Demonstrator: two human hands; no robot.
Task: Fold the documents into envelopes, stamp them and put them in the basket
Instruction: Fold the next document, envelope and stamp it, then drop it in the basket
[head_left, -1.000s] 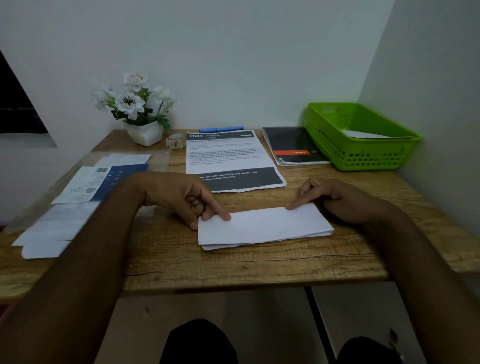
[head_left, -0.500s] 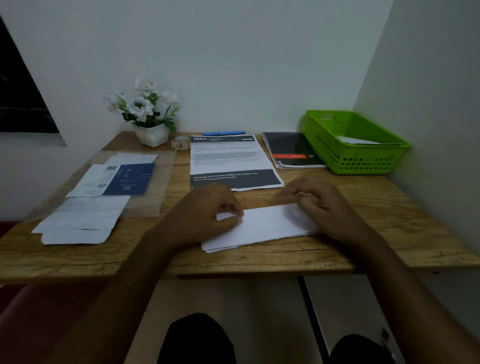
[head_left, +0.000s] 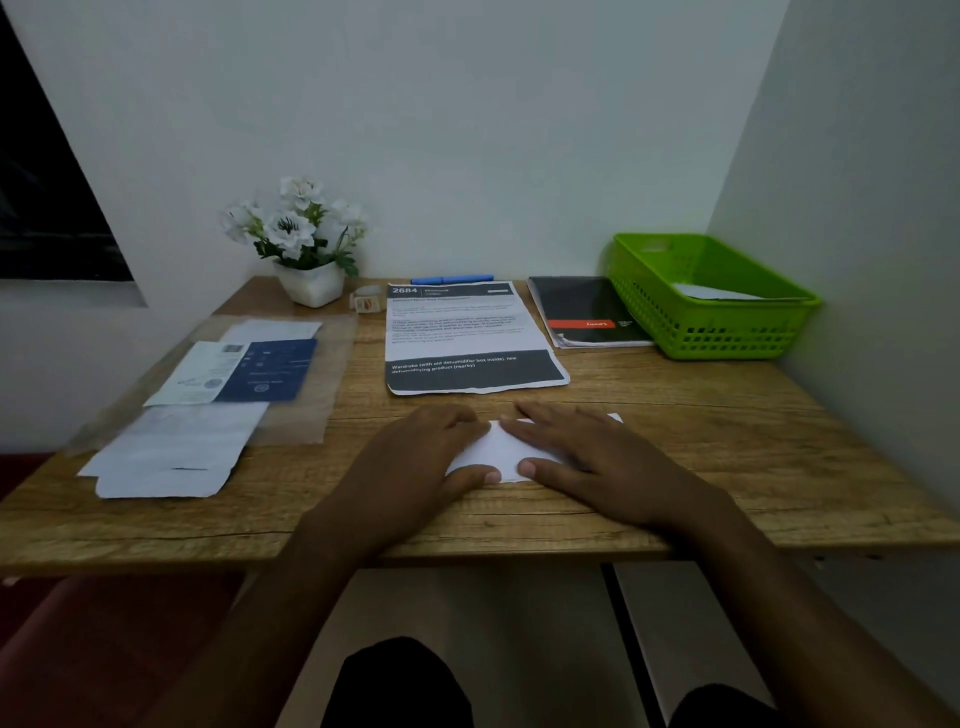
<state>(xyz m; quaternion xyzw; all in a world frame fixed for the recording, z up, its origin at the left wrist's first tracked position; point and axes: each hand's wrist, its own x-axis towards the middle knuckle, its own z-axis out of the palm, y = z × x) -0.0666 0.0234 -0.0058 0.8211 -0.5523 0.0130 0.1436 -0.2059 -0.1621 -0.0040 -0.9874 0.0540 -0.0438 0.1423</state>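
Note:
A folded white document (head_left: 500, 451) lies near the front edge of the wooden table (head_left: 727, 441). My left hand (head_left: 423, 457) lies flat on its left part and my right hand (head_left: 587, 457) lies flat on its right part, fingers straight, pressing it down. Only a strip of the paper shows between them. Behind it lies a printed sheet (head_left: 467, 338) with a dark band. White envelopes (head_left: 171, 457) rest at the left. The green basket (head_left: 727, 332) stands at the back right with a white envelope (head_left: 717, 293) inside.
A clear plastic sleeve (head_left: 332, 364) holds a blue-and-white card (head_left: 249, 371) at the left. At the back stand a white flower pot (head_left: 311, 283), a tape roll (head_left: 366, 300), a blue pen (head_left: 452, 279) and a black notebook (head_left: 587, 312). A wall is close on the right.
Both hands have moved inward over the folded paper and flattened on it. The paper now looks shorter, folded over once more. The camera view has lifted and shifted.

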